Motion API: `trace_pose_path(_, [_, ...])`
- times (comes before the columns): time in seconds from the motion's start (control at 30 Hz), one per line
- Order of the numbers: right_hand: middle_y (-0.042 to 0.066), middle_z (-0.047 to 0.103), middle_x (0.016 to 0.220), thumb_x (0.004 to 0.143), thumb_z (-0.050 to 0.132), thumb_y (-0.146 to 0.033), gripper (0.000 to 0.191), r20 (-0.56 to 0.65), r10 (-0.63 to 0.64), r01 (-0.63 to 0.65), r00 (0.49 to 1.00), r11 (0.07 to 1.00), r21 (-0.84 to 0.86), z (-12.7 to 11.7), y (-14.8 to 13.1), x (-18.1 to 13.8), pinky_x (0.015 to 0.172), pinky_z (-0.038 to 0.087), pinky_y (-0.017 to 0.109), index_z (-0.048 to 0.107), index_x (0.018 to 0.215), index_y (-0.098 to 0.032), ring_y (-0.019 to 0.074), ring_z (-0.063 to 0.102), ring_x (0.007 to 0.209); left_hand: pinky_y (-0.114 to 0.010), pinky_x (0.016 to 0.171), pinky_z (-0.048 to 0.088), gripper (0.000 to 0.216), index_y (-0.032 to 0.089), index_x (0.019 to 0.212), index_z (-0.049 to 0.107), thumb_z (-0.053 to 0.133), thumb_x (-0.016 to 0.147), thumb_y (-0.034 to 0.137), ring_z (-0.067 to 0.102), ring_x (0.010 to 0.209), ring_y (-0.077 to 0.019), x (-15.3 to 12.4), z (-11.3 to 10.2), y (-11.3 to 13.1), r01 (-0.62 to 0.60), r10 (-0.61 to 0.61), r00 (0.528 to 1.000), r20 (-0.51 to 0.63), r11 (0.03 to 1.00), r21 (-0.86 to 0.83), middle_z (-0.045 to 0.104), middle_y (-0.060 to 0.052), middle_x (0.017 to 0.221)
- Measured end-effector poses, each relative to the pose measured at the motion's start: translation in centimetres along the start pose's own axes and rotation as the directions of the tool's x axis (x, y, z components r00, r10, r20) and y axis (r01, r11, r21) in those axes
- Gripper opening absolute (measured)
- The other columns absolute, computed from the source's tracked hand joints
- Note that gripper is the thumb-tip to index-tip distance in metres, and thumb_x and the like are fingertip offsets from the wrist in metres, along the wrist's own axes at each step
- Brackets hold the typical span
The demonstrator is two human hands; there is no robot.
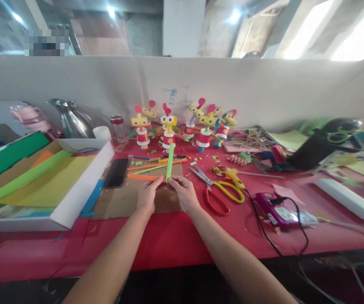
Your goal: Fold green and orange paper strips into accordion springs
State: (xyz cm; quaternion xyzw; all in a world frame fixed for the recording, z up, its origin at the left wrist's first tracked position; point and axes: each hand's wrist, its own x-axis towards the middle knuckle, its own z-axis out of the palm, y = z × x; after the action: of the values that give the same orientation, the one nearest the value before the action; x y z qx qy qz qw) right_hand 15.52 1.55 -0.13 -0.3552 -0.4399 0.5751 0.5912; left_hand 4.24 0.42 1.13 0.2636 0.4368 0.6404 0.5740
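An orange paper strip and a green paper strip meet at a right angle between my hands. The orange one runs out to the left; the green one points away from me. My left hand pinches the orange strip close to the corner. Thumb and fingers of my right hand are closed on the joined ends, which they partly hide. Both hands are above a brown cardboard sheet. On it, beyond my hands, lie more strips and small coiled paper springs.
Scissors and a yellow glue gun lie to the right, near a purple power strip with cords. A phone and a white box of coloured paper are left. Several paper-cup robot figures stand behind.
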Motion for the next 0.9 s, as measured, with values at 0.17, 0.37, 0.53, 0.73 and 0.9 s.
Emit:
trace_pose_path(0.17, [0.001, 0.068, 0.071, 0.072, 0.070, -0.032, 0.018, 0.020, -0.027, 0.027, 0.999, 0.999, 0.024, 0.09, -0.01, -0.08, 0.067, 0.047, 0.025, 0.071, 0.081, -0.017, 0.0128, 0.060, 0.067, -0.032, 0.076, 0.048, 0.036, 0.013, 0.084, 0.074, 0.082, 0.053, 0.029, 0.067, 0.070, -0.0190, 0.10, -0.05, -0.15, -0.080, 0.077, 0.996, 0.036, 0.993, 0.085, 0.074, -0.006, 0.071])
trace_pose_path(0.37, [0.001, 0.068, 0.073, 0.072, 0.071, -0.031, 0.020, 0.017, -0.052, 0.052, 0.999, 0.999, 0.012, 0.11, -0.13, -0.14, 0.066, 0.048, 0.025, 0.070, 0.087, -0.018, 0.0128, 0.060, 0.067, -0.031, 0.077, 0.047, 0.032, 0.015, 0.083, 0.074, 0.080, 0.055, 0.030, 0.066, 0.075, -0.0188, 0.35, -0.19, -0.43, -0.166, 0.161, 0.986, 0.054, 0.980, 0.111, 0.074, -0.005, 0.076])
trace_pose_path(0.53, [0.003, 0.070, 0.078, 0.072, 0.070, -0.033, 0.024, 0.034, -0.020, 0.020, 0.999, 1.000, -0.017, 0.08, -0.13, -0.16, 0.068, 0.049, 0.027, 0.071, 0.090, -0.016, 0.0131, 0.061, 0.068, -0.028, 0.075, 0.047, 0.032, 0.015, 0.086, 0.072, 0.078, 0.059, 0.031, 0.065, 0.073, -0.0165, 0.55, -0.49, -0.71, -0.206, 0.198, 0.978, 0.065, 0.968, 0.141, 0.072, -0.004, 0.077])
trace_pose_path(0.73, [0.003, 0.069, 0.072, 0.071, 0.070, -0.033, 0.020, 0.002, -0.062, 0.062, 0.998, 0.995, -0.076, 0.06, 0.16, -0.07, 0.065, 0.050, 0.027, 0.070, 0.081, -0.016, 0.0146, 0.062, 0.066, -0.028, 0.076, 0.047, 0.031, 0.017, 0.090, 0.070, 0.076, 0.063, 0.032, 0.065, 0.076, -0.0168, 0.33, -0.45, -0.66, -0.266, 0.253, 0.964, 0.082, 0.934, 0.238, 0.072, -0.003, 0.079])
trace_pose_path(0.9, [0.003, 0.068, 0.070, 0.072, 0.066, -0.033, 0.019, -0.023, -0.099, 0.095, 0.995, 0.987, -0.133, -0.14, 0.48, 0.05, 0.062, 0.049, 0.027, 0.068, 0.083, -0.017, 0.0149, 0.060, 0.063, -0.033, 0.082, 0.047, 0.031, 0.017, 0.089, 0.073, 0.075, 0.064, 0.036, 0.066, 0.083, -0.0211, 0.38, -0.45, -0.71, -0.206, 0.179, 0.975, 0.129, 0.948, 0.243, 0.074, -0.007, 0.086])
